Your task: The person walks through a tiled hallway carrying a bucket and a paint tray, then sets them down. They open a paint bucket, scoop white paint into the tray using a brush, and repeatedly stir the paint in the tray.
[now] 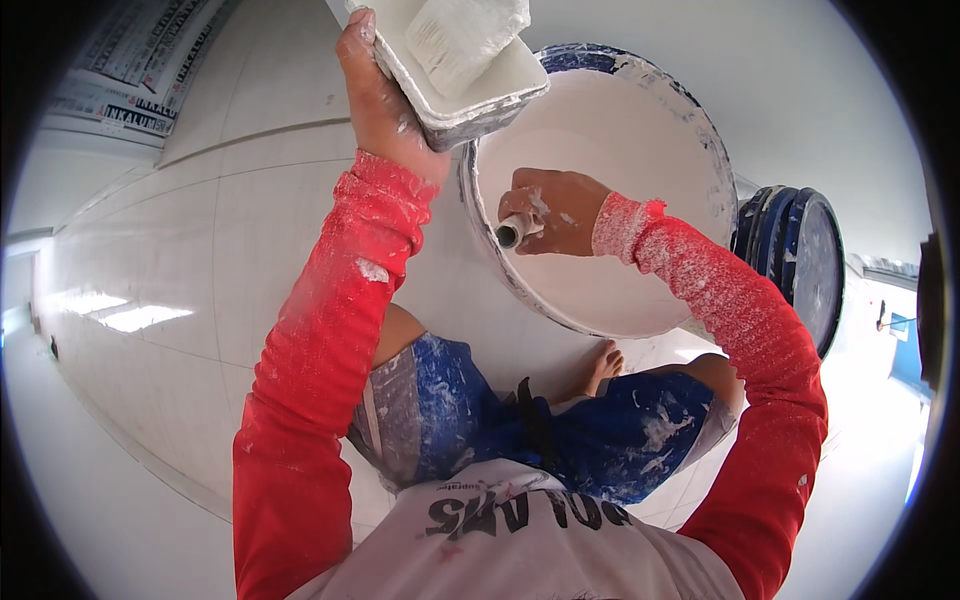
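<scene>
Clear of the tiled floor (280,210) at far left, grips a white-smeared rectangular tub (490,120) in the left hand (390,110), fingers clamped on its side. Carries inside it, ahead of the left wrist, a white-coated block (465,45), too caked to identify. Reaches over the open drum (645,70) with the right hand (565,215), well apart from the left and closed around a hollow-ended handle (510,233); cannot make out the tool's far end. Best, seemingly, to hold the tub level and close over the rim, catching drips in the white mix (650,140). Probably wise to lift the handle slowly, wiping any excess against the drum's inner wall. Mind the dark blue round bucket (818,270) beyond the right wrist, just beside the drum.
</scene>
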A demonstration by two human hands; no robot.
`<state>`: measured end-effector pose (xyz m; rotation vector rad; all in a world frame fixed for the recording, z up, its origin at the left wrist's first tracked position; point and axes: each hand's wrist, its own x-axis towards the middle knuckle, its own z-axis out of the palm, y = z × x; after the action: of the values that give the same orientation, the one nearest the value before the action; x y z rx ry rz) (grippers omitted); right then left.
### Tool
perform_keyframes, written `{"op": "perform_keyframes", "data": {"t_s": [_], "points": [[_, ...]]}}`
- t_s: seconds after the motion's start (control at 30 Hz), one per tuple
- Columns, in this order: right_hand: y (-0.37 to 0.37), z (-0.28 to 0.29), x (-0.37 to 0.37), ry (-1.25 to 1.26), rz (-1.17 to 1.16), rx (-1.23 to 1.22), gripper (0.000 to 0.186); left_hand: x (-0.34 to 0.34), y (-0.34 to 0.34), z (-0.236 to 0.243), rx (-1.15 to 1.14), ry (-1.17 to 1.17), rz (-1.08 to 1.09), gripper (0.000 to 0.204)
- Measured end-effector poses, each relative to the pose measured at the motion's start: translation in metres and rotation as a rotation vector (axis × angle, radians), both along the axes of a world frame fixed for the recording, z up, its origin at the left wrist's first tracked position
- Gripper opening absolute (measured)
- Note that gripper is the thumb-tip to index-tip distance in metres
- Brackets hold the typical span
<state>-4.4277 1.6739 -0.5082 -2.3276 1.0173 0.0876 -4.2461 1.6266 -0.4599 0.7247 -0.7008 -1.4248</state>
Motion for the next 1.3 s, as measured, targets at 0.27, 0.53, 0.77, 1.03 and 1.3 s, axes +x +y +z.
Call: {"op": "perform_keyframes", "data": {"t_s": [0.27,0.53,0.77,1.03,1.3], "points": [[-0.020,0.074,-0.103,0.013,-0.242,0.081,0.033,0.004,-0.001,0.008,0.009,0.305,-0.177,0.067],[0.015,0.087,-0.062,0.953,-0.022,-0.371,0.024,0.005,-0.003,0.013,-0.033,0.379,-0.155,0.062],[0.004,0.013,-0.013,1.153,0.241,-0.446,0.009,0.004,-0.013,-0.001,-0.055,0.311,-0.139,0.063],[0.008,0.072,-0.020,0.876,0.223,-0.383,0.012,0.012,-0.020,-0.001,-0.008,0.419,-0.223,0.063],[-0.006,0.131,-0.027,1.118,0.064,-0.423,0.018,0.014,-0.017,0.003,-0.072,0.380,-0.188,0.061]]}}
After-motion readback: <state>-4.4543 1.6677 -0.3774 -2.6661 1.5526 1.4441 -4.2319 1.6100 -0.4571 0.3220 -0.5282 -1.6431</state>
